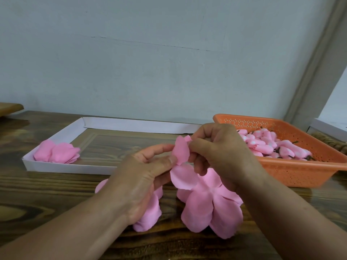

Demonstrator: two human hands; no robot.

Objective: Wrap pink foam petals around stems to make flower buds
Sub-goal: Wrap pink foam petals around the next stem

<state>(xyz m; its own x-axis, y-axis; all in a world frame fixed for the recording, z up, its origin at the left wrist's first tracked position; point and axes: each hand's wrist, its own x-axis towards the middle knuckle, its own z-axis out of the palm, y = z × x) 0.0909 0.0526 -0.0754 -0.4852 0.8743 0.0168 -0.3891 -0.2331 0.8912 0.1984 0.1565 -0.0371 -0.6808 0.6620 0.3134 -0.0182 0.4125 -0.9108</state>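
Home craft corner, wooden table, orange basket (finished buds)

Head view: forward-down, close over wooden table, wall behind.

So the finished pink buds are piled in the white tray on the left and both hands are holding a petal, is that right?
Not quite. The head view shows the finished pink buds piled in the orange basket on the right; the white tray on the left holds loose petals. The left hand and right hand are indeed holding a petal.
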